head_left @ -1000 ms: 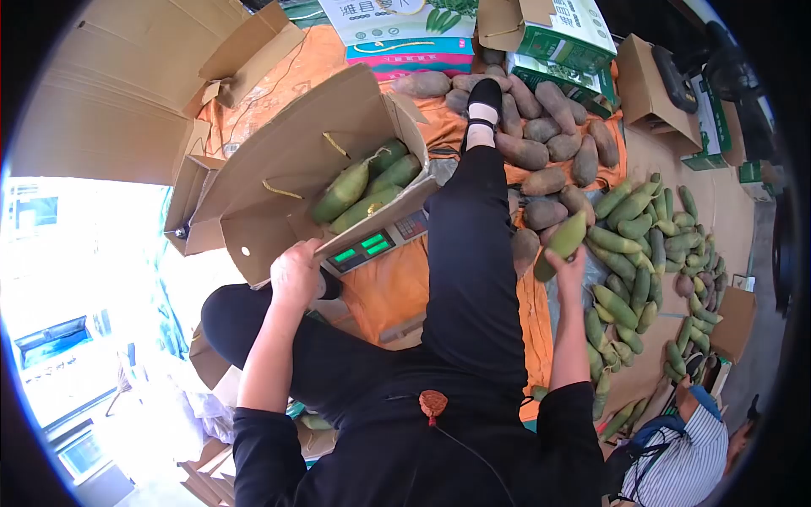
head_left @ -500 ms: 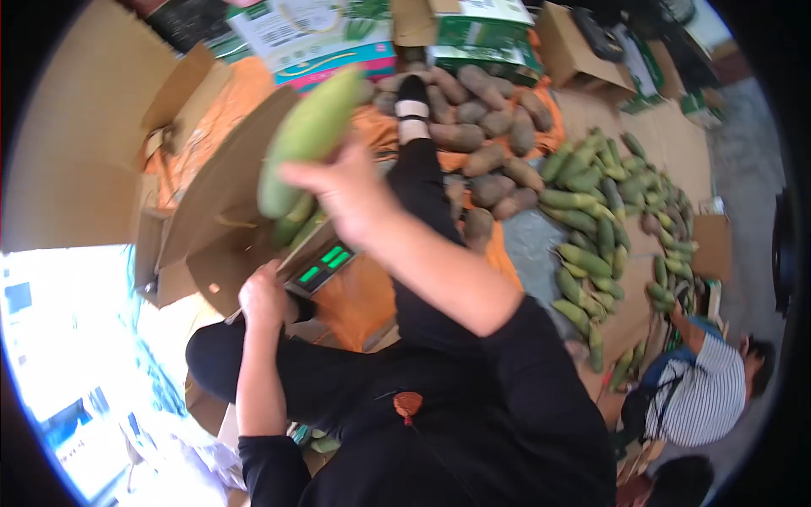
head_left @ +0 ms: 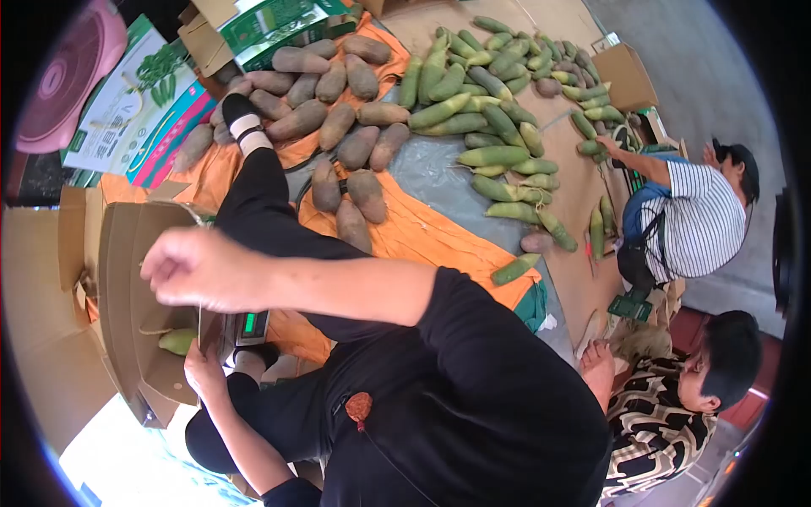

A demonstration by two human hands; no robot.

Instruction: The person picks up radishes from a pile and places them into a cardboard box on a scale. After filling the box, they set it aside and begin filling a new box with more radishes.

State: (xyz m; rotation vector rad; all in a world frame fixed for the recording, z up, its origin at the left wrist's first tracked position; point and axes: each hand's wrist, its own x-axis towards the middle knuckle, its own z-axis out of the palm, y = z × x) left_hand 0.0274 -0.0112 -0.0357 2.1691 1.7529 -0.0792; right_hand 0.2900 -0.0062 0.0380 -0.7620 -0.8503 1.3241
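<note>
My right hand (head_left: 196, 272), slightly blurred, is above the open cardboard box (head_left: 135, 253) with its fingers curled in and no vegetable showing in them. Lower down, my left hand (head_left: 205, 372) grips the near edge of that box. Inside the box lies a pale green radish (head_left: 176, 341); my right hand and the box wall hide part of the interior. Just beside the box, between my legs, a scale (head_left: 251, 325) shows a lit green display.
Brownish-red oblong roots (head_left: 336, 125) lie on orange cloth ahead. A large pile of green radishes (head_left: 498, 110) spreads to the right. One person in a striped shirt (head_left: 697, 220) and another in a patterned top (head_left: 659, 422) sit at right. A printed carton (head_left: 135, 101) stands upper left.
The large green radish has left my right hand, which has moved left and down over the box. My view has swung right, bringing the second person into fuller sight. My left hand stays on the box.
</note>
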